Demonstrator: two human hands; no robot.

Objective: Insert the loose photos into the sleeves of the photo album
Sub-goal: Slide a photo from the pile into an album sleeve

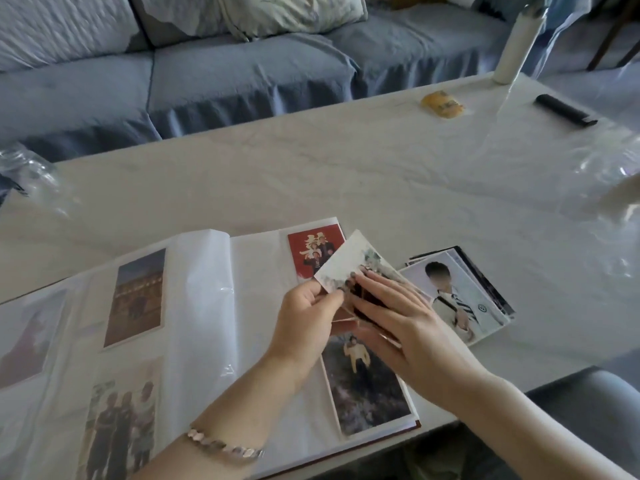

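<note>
Two hands are held close together over the right page of the open photo album (256, 306).
A pale photo (346, 263) is pinched at its lower corner between thumb and fingers of the left hand (304, 317). The right hand (398, 320) is laid with straight fingers flat over a small bundle of photos (348, 317); its thumb is hidden. A red photo (313, 254) is sleeved on the page beneath. A pile of loose photos (460, 296) is seen just beside the album on the bench (346, 168).
</note>
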